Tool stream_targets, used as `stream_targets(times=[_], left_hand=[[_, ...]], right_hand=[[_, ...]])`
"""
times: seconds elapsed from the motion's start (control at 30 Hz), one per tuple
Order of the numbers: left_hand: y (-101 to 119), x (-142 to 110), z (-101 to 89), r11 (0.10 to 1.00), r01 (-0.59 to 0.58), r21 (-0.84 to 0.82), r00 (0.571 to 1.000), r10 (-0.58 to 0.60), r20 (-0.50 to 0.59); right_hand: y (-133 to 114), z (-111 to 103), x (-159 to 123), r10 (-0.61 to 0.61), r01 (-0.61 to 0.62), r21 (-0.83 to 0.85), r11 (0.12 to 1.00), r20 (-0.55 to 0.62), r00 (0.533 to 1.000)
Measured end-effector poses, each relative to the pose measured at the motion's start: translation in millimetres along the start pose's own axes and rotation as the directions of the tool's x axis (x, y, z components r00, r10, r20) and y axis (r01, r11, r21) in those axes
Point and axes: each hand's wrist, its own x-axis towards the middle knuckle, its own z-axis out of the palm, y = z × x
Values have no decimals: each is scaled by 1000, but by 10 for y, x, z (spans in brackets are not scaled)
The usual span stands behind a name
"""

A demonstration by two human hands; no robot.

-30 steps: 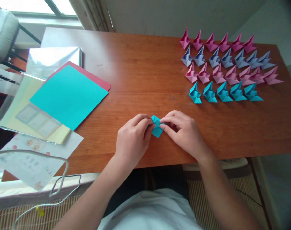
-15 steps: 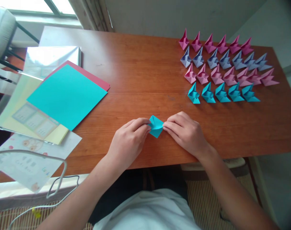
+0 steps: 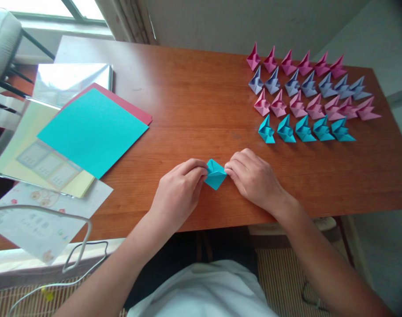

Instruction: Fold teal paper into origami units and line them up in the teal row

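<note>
- Compared with a second ago, the fingertips sit farther apart, baring more of the small turquoise folded-paper diamond (image 3: 216, 177); the folding work now seems centred on its side corners.
- The left hand (image 3: 177, 187) pinches the diamond's left corner; the right hand (image 3: 255, 181) pinches its right.
- The diamond is between them, over the brown wooden table's (image 3: 187, 114) near edge, closer than the five pointed turquoise paper figures (image 3: 306, 133).

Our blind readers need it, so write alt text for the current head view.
A person's left hand and right hand pinch opposite corners of a small folded turquoise paper at a wooden table. Beyond, to the right, pointed paper figures stand in magenta, lavender, pink and turquoise rows; at left, a large turquoise sheet partly covers a red sheet.
</note>
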Motion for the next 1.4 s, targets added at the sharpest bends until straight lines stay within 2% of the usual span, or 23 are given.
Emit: stream_targets(times=[0.1, 0.23, 0.3, 0.43, 0.53, 0.87, 1.23, 1.4], left_hand=[[16, 9, -7, 1000, 24, -2, 1000, -24, 12], [30, 14, -2, 999, 34, -9, 999, -34, 6], [24, 9, 4, 1000, 24, -14, 1000, -23, 9], [-13, -20, 8, 999, -12, -32, 1000, 12, -6], [-42, -55, -6, 1000, 3, 21, 1000, -3, -22], [-67, -106, -8, 993, 86, 83, 995, -82, -51], [17, -92, 5, 982, 110, 156, 994, -105, -44], [43, -91, 2, 990, 95, 107, 995, -92, -27]], right_hand=[[-20, -55, 33, 1, -3, 117, 993, 20, 1000], [-80, -67, 68, 24, -7, 370, 929, -42, 999], [-110, -31, 92, 20, 5, 421, 907, -55, 998], [-134, 59, 140, 29, -16, 413, 911, -25, 999], [-128, 86, 155, 45, -36, 416, 909, -12, 999], [-136, 80, 149, 72, -61, 436, 898, -8, 997], [-203, 22, 220, 143, -138, 416, 899, 18, 990], [-216, -1, 256, 155, -164, 411, 897, 54, 986]])
